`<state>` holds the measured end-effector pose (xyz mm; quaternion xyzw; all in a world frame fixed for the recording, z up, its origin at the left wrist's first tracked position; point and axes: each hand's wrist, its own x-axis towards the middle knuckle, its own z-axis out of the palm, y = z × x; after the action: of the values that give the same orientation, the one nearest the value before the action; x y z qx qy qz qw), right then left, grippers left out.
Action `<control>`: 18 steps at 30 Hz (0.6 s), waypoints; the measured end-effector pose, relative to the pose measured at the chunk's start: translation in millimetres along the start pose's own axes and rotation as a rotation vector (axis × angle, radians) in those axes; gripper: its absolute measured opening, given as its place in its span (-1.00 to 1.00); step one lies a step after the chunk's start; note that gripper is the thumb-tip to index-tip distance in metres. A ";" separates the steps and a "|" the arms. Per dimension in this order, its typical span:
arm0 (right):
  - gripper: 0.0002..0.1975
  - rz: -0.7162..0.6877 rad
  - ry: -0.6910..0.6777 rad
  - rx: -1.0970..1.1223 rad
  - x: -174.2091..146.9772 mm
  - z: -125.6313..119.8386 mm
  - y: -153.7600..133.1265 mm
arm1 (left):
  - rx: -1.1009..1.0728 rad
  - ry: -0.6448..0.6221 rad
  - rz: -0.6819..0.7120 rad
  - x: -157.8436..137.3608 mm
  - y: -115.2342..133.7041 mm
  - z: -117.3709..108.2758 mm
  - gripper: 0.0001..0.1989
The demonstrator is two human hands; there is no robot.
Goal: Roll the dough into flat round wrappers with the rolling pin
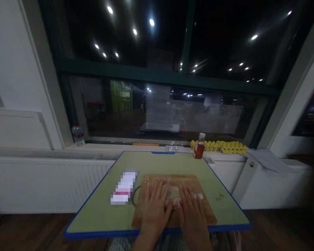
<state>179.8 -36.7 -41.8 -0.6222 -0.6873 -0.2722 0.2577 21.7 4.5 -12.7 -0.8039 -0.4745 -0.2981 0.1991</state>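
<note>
Sitting lower centre of the frame, a pale doughy lump (174, 194) rests on a wooden board (208, 214). Left hand (155, 206) and right hand (193, 206) lie flat on it from either side, slightly apart, fingers stretched up-frame. Can't read the pixelated white rectangle (124, 187), left on the worktop (102, 218), the dark marks (219, 197) right, or the bottle (199, 148) label, upper right.

Looks like indoor room, hard to call home or workplace. Shown by wide dark-framed window (170, 75) across top of frame, white radiator (54, 188) at left, wood-look floor (28, 232) at lower left, 1 blue-edged table (98, 207) at bottom centre.
</note>
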 end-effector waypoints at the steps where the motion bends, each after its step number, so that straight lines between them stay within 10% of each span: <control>1: -0.51 -0.005 0.001 0.003 -2.8 -1.5 0.2 | 0.001 -0.002 0.008 -1.4 0.2 -0.2 -0.46; 11: -0.61 -0.060 -0.210 0.035 64.6 20.0 -1.8 | 0.001 -0.141 -0.227 47.9 -7.9 11.5 -0.44; 18: -0.56 -0.026 -0.035 0.053 9.9 0.2 6.1 | 0.010 -0.076 -0.061 4.2 2.5 3.0 -0.45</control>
<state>184.9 -29.0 -34.7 -0.6109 -0.7066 -0.2464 0.2584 26.3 7.8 -12.2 -0.7988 -0.5075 -0.2710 0.1757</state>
